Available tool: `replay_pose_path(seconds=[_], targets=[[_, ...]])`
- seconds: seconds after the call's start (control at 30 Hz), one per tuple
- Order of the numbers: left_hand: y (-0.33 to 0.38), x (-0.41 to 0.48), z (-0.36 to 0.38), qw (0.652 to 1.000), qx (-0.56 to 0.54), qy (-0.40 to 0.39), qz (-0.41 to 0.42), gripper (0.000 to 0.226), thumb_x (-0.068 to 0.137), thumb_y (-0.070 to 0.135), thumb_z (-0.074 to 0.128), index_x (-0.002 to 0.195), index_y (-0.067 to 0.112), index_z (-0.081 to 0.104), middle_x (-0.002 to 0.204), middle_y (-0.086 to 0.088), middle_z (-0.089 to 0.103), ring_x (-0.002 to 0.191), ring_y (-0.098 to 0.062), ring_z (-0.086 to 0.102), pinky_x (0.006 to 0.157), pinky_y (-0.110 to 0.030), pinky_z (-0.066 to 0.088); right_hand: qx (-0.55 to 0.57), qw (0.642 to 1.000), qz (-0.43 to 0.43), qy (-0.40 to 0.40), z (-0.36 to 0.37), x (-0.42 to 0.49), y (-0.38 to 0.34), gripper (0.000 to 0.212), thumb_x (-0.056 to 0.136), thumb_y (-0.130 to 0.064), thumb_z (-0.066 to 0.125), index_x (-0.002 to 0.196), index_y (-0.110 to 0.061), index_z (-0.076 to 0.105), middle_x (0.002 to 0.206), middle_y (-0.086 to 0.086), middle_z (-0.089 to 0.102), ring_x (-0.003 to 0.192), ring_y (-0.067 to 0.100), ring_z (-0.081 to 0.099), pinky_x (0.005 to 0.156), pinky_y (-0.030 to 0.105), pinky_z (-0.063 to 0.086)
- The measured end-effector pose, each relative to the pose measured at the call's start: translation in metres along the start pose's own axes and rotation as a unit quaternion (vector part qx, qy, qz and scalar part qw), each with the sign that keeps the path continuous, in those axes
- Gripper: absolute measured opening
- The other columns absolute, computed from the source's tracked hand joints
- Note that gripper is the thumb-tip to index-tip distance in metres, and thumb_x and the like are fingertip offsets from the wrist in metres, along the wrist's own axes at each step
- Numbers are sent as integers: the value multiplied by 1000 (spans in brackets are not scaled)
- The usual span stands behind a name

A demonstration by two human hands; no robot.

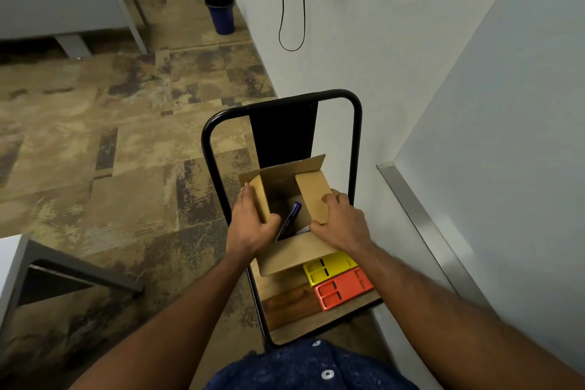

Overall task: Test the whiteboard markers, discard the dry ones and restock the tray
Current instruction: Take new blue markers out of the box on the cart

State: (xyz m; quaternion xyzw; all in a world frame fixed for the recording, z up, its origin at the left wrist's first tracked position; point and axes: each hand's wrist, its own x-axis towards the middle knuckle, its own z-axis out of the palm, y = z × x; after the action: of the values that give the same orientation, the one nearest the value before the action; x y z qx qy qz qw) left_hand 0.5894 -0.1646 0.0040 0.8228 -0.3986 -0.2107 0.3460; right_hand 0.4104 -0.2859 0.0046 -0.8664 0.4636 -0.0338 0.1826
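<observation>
Waste bin [220, 14]: blue, on the floor at about eleven o'clock from the box and well apart from it. It is the likely place for dry markers.
Left hand [250, 225]: grasps the left flap [261, 196] at nine o'clock on the box, fingers on its outer face and thumb curled round its near edge.
Cardboard box [294, 255]: sits on the seat of a black-framed chair [356, 136]. Its far flap stands up at twelve o'clock and its near flap hangs down at six o'clock.
Marker [292, 214]: lies slanted inside the box, purple cap toward one o'clock and dark barrel toward seven. I cannot tell whether more lie under it.
Right hand [343, 222]: holds the right flap [311, 196] at three o'clock, its digits wrapped over the flap's near edge and face. This flap leans inward over the opening.
Step in hand: judging by the grips, spreading the flaps to get at the stock.
Doing it well: fold both side flaps fully outward so that neither springs back. Keep one hand on the box, since it sits near the seat's left edge. Lift the marker by its barrel, not its cap.
Yellow piece [329, 266] and orange piece [345, 288]: slotted plastic, side by side at five o'clock from the box. Their purpose is unclear.
Whiteboard [506, 168]: at three o'clock, close enough for a test stroke.
</observation>
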Motion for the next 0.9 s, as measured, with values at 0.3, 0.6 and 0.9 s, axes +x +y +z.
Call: replay_pose_path(seconds=[0.3,0.6,0.9], targets=[[-17,-11,-31,975,-205,-33,75,72,84,29,38,153,24,19,153,16,32,141,2,31,118,-31,30,156,977,5,148,-15,-5,11,27,96,-25,50,114,-12,66,106,5,68,88,13,61,78,37,56],[-53,-15,-42,975,-223,-1,-11,65,88,30,40,152,19,31,142,2,50,127,-15,49,102,-43,47,203,956,60,202,-16,-5,25,24,99,-20,46,112,-10,65,100,3,69,89,15,62,72,25,48],[-61,-18,-49,980,-198,25,-23,57,98,17,54,150,20,31,132,-2,51,113,-15,55,90,-33,52,174,954,123,210,-21,-6,28,30,97,-17,54,127,-14,50,116,5,61,103,21,59,73,28,46]])
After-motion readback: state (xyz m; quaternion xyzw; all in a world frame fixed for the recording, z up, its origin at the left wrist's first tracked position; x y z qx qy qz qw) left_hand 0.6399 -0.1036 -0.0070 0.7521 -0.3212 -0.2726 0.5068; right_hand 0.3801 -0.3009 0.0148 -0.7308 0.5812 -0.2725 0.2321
